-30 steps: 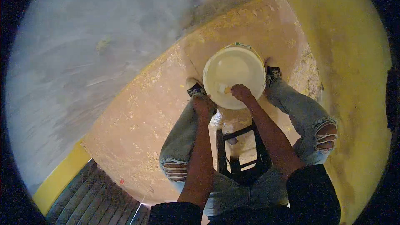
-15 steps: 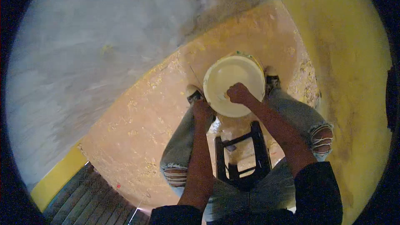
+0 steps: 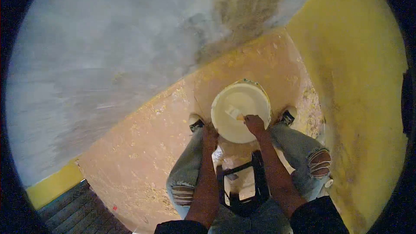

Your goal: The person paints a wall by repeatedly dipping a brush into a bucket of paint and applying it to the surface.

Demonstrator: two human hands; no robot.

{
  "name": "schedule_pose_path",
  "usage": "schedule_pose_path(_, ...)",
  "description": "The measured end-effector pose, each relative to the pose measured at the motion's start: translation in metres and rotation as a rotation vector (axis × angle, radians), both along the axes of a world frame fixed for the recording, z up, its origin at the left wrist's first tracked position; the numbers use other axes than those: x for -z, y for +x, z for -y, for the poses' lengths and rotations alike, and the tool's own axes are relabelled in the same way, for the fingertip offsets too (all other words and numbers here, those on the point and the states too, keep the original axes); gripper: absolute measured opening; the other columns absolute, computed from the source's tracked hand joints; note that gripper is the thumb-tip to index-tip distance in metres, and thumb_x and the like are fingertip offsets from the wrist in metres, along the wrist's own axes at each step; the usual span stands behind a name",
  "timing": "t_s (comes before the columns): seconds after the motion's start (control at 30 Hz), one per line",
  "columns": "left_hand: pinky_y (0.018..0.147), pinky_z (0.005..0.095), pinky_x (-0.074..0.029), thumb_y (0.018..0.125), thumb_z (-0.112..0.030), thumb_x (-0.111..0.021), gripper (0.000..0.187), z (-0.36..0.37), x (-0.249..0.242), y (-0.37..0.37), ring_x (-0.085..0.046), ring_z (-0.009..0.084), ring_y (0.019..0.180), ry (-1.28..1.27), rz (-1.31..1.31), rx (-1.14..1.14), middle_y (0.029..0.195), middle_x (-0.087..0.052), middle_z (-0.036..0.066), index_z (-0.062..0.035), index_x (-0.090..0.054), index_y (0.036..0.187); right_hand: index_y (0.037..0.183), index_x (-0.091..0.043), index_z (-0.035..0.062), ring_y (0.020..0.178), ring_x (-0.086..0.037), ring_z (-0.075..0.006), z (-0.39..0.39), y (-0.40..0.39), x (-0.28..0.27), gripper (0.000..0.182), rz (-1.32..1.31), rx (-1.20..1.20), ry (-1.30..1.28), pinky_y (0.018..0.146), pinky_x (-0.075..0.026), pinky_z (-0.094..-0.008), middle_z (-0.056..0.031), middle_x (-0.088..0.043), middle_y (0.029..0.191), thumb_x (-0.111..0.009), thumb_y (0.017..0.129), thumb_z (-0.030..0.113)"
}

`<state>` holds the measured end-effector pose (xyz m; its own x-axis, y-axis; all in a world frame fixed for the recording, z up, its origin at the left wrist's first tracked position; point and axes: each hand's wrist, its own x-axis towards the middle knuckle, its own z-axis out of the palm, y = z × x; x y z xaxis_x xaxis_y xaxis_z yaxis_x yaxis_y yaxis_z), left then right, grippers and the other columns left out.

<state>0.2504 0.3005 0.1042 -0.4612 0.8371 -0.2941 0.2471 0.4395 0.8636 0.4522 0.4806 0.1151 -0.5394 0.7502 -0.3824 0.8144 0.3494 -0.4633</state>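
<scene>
Grey plaster wall (image 3: 108, 60) meets yellow wall (image 3: 359, 82) above our spattered floor (image 3: 147, 147). Between our feet stands the white bucket (image 3: 241, 110). Our left hand (image 3: 210, 135) grips its near rim, fingers curled; our right hand (image 3: 255, 124) is clenched around a brush (image 3: 236, 113) inside it. We sit on a black stool (image 3: 240, 186).

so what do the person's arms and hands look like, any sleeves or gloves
Both forearms are bare, with short black sleeves ending near the frame's bottom edge. The left hand and right hand wear no gloves; no rings, watch or markings are discernible.
</scene>
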Motion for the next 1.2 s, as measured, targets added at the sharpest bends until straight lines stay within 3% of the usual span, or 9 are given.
schedule_pose_path(0.1, 0.097, 0.0433, -0.045, 0.084, -0.005, -0.066, 0.061, -0.005, 0.047, 0.013, -0.053, 0.0304, 0.112, 0.071, 0.643, -0.308, 0.117, -0.057, 0.016, -0.0084, -0.035, 0.137, 0.086, -0.066, 0.0067, 0.075, -0.061, -0.0370, -0.017, 0.002, -0.027, 0.031, -0.098, 0.217, -0.138, 0.077, -0.049, -0.0469, -0.0147, -0.065, 0.084, -0.052, 0.092, 0.033)
schedule_pose_path(0.33, 0.082, 0.0334, -0.053, 0.083, -0.002, -0.067, 0.070, -0.056, -0.001, 0.057, -0.060, 0.0209, 0.096, -0.065, 0.865, -0.343, 0.111, -0.060, 0.013, -0.0133, -0.029, 0.140, 0.082, -0.065, 0.0050, 0.082, -0.062, -0.0316, -0.034, 0.032, -0.004, 0.026, -0.197, 0.066, 0.189, 0.077, -0.049, -0.0433, -0.0146, -0.067, 0.083, -0.049, 0.093, 0.021)
schedule_pose_path(0.53, 0.078, 0.0315, -0.051, 0.083, 0.000, -0.065, 0.076, -0.074, 0.045, 0.135, -0.059, 0.0199, 0.093, 0.221, 0.373, -0.136, 0.105, -0.060, 0.011, -0.0148, -0.022, 0.143, 0.089, -0.062, 0.0026, 0.075, -0.063, -0.0336, -0.039, 0.044, -0.058, 0.023, -0.473, 0.386, -0.249, 0.072, -0.050, -0.0431, -0.0151, -0.066, 0.079, -0.046, 0.096, 0.019)
schedule_pose_path(0.6, 0.078, 0.0306, -0.050, 0.083, -0.001, -0.064, 0.071, -0.096, 0.014, 0.154, -0.058, 0.0180, 0.090, 0.093, 1.006, -0.588, 0.101, -0.059, 0.010, -0.0145, -0.024, 0.141, 0.084, -0.064, 0.0012, 0.052, -0.049, -0.0144, -0.035, 0.043, -0.068, 0.034, -0.495, 0.405, -0.199, 0.053, -0.041, -0.0330, -0.0056, -0.049, 0.055, -0.048, 0.099, 0.028)
schedule_pose_path(0.73, 0.080, 0.0327, -0.049, 0.085, -0.006, -0.064, 0.065, -0.093, 0.046, 0.178, -0.057, 0.0190, 0.088, 0.025, 1.000, -0.578, 0.097, -0.059, 0.009, -0.0140, -0.026, 0.137, 0.087, -0.063, -0.0003, 0.055, -0.051, -0.0128, -0.027, 0.031, -0.088, 0.031, -0.464, 0.498, -0.170, 0.054, -0.042, -0.0336, -0.0056, -0.051, 0.057, -0.052, 0.097, 0.027)
schedule_pose_path(0.8, 0.085, 0.0354, -0.047, 0.087, -0.011, -0.063, 0.054, -0.071, 0.128, 0.147, -0.059, 0.0216, 0.090, 0.211, -0.326, 0.364, 0.101, -0.060, 0.009, -0.0134, -0.032, 0.132, 0.089, -0.062, -0.0018, 0.055, -0.053, -0.0140, -0.029, 0.011, -0.108, 0.029, -0.598, 0.521, -0.161, 0.055, -0.043, -0.0332, -0.0084, -0.053, 0.059, -0.056, 0.095, 0.026)
schedule_pose_path(0.9, 0.087, 0.0385, -0.046, 0.089, -0.016, -0.064, 0.045, -0.088, 0.007, 0.086, -0.060, 0.0237, 0.096, 0.156, 0.635, -0.304, 0.111, -0.061, 0.011, -0.0097, -0.040, 0.126, 0.088, -0.062, -0.0028, 0.054, -0.054, -0.0206, -0.039, -0.034, -0.129, 0.029, -0.610, 0.494, -0.106, 0.057, -0.045, -0.0341, -0.0144, -0.057, 0.062, -0.059, 0.093, 0.026)
schedule_pose_path(1.0, 0.083, 0.0375, -0.048, 0.089, -0.018, -0.064, 0.038, -0.113, -0.104, -0.001, -0.062, 0.0228, 0.097, -0.004, -0.031, -0.210, 0.117, -0.060, 0.014, -0.0069, -0.046, 0.121, 0.089, -0.063, -0.0028, 0.058, -0.059, -0.0322, -0.066, -0.087, -0.137, 0.030, -0.473, 0.435, -0.033, 0.060, -0.048, -0.0391, -0.0198, -0.062, 0.070, -0.059, 0.092, 0.027)
schedule_pose_path(1.2, 0.080, 0.0331, -0.051, 0.088, -0.012, -0.066, 0.034, -0.148, -0.271, -0.074, -0.064, 0.0220, 0.093, -0.072, 0.161, -0.041, 0.116, -0.061, 0.012, -0.0079, -0.052, 0.119, 0.091, -0.067, 0.0012, 0.081, -0.063, -0.0408, -0.137, -0.184, -0.119, 0.026, -0.321, 0.341, 0.227, 0.073, -0.050, -0.0485, -0.0224, -0.066, 0.085, -0.060, 0.088, 0.026)
